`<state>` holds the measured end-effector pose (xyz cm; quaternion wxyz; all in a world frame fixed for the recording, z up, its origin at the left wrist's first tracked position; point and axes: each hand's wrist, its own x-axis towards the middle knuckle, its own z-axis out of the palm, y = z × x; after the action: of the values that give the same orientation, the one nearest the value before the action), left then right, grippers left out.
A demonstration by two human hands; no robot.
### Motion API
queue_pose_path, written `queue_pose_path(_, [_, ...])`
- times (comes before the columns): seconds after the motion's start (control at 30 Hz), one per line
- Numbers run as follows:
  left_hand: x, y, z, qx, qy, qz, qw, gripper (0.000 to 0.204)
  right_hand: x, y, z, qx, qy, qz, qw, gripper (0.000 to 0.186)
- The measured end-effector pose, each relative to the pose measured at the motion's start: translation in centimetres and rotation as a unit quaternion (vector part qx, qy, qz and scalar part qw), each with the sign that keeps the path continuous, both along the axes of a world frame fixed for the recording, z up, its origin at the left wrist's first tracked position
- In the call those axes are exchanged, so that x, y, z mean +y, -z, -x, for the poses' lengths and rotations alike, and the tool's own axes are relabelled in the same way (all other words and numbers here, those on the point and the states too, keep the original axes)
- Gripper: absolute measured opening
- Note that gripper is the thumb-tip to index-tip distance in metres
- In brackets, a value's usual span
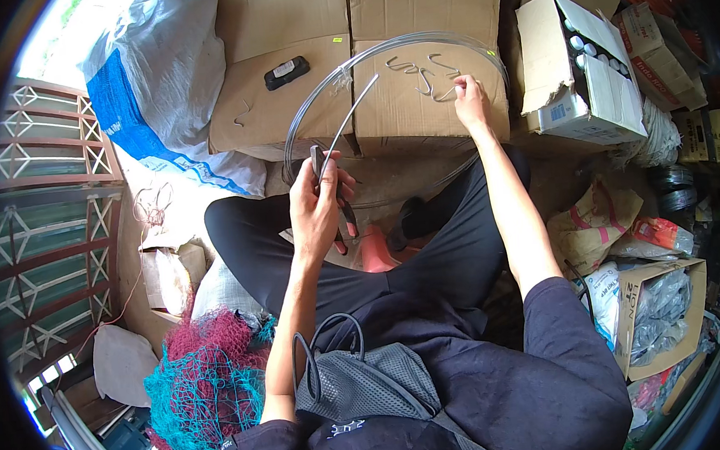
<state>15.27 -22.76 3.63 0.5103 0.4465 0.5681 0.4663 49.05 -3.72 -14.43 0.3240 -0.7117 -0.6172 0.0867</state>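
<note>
Holding pliers point(317, 158) in left hand point(316, 207), hooks point(429, 80) ahead

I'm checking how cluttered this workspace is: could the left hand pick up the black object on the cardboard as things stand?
Probably not without freeing itself first: the left hand holds pliers, and the wire coil arcs between it and the black object.

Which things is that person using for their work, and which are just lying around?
Seem part of the work:
pliers, in the left hand
wire coil
bent wire pieces, one at the right hand's fingertips
cardboard under them

Seem just lying about:
maroon and teal netting
white and blue sack
open carton of bottles
</note>
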Motion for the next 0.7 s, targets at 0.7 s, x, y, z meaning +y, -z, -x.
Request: queue_pose_path(0.7, [3.1, -0.5, -0.2, -0.033, -0.002, 0.047, 0.998, 0.030, -13.2, -12.1, 13.4, 0.410, -0.296, 0.168, 0.846, 0.059])
